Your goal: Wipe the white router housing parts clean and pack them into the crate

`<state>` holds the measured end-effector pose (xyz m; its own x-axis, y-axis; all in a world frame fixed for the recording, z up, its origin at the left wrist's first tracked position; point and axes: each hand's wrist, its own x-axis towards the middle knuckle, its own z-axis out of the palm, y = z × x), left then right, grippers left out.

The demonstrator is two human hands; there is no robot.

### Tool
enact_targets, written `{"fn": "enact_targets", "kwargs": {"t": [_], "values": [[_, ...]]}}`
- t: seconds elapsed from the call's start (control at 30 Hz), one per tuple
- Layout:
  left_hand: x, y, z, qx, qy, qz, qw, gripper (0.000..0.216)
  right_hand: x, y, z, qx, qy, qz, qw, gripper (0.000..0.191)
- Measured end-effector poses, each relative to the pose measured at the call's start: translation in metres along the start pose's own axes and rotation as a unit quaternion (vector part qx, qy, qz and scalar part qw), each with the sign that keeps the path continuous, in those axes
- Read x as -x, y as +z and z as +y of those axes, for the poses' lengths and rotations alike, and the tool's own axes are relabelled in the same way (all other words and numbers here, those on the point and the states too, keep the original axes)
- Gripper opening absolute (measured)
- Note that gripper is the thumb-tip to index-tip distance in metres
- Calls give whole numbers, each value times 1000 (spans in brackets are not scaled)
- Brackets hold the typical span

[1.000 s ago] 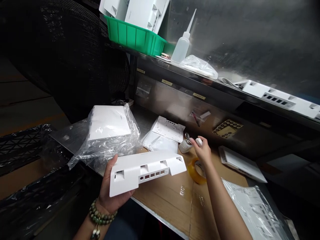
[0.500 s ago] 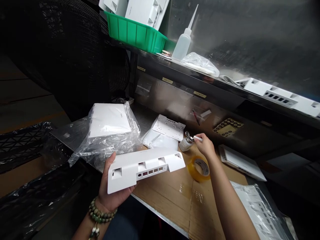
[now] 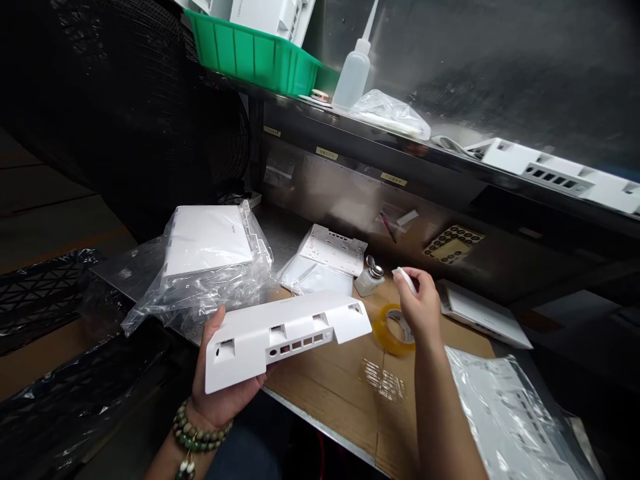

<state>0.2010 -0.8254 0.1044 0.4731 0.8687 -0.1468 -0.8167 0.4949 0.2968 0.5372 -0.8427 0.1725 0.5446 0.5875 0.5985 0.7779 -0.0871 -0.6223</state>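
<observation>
My left hand [image 3: 220, 390] grips a long white plastic housing [image 3: 285, 337] by its left end, holding it over the front edge of the cardboard-covered bench [image 3: 340, 387]; the side with port cut-outs faces me. My right hand [image 3: 423, 310] is closed in a pinch on a small white pad [image 3: 404, 279], raised just right of a small pump bottle with a metal cap [image 3: 370, 279]. A roll of clear yellowish tape [image 3: 393, 330] lies under that hand.
Bagged white housings [image 3: 207, 243] lie at the left, a white plate [image 3: 333, 248] behind. Another flat white part [image 3: 483, 313] and plastic-wrapped sheets [image 3: 510, 413] are at the right. The shelf above carries a green bin [image 3: 250, 57], a squeeze bottle [image 3: 353, 70] and a white housing [image 3: 555, 177].
My right hand has drawn the white pad back from the pump bottle's cap, up and to the right. The housing in my left hand has tilted slightly.
</observation>
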Motion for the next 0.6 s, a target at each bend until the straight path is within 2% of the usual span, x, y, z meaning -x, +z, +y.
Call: {"fn": "enact_targets", "kwargs": {"t": [0.1, 0.2, 0.27, 0.37, 0.43, 0.5, 0.6], "values": [[3, 10, -9, -9, 25, 40, 999, 49, 59, -16, -20, -75, -16, 32, 997, 32], [8, 14, -18, -27, 50, 82, 995, 44, 111, -23, -36, -160, -21, 67, 985, 17], [11, 8, -22, -43, 40, 83, 995, 37, 133, -25, -42, -171, -29, 78, 982, 9], [12, -8, -25, -52, -1, 48, 998, 32, 147, -28, -46, -142, -55, 85, 985, 8], [13, -15, -27, -62, 1, 27, 998, 34, 149, -30, -47, -126, -69, 89, 986, 10], [15, -12, -33, -78, 34, 24, 996, 36, 149, -32, -47, -118, -74, 99, 985, 12], [20, 4, -43, -75, 78, 76, 991, 33, 151, -33, -49, -106, -75, 123, 984, 13]]}}
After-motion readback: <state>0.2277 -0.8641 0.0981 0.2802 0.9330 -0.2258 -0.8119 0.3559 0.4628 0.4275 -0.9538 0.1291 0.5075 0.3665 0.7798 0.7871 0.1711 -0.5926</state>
